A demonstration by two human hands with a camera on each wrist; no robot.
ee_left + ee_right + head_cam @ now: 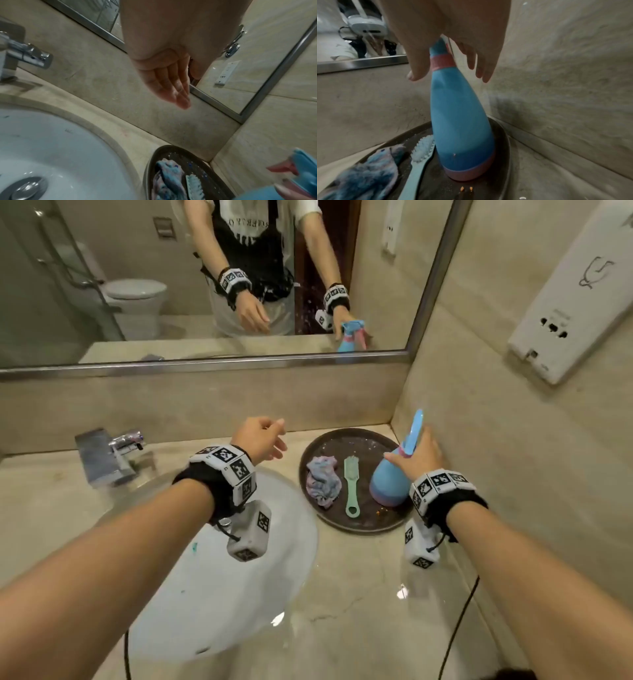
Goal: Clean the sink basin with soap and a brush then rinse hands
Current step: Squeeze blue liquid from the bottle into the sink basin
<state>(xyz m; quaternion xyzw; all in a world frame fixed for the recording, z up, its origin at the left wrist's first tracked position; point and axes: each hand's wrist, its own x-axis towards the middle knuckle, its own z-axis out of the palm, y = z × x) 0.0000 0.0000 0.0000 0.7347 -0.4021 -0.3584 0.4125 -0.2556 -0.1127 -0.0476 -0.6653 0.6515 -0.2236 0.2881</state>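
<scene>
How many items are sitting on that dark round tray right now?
3. A crumpled cloth at the left of the tray, a green brush in the middle, and a blue spray bottle at the right, under the right hand.

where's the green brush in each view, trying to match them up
Head: the brush lies centre right on the dark tray, between cloth and spray bottle.
Left wrist: only its bristle end shows at the bottom edge, right of centre.
Right wrist: lower left, left of the bottle's base.
Shared landmark: the tray.
</scene>
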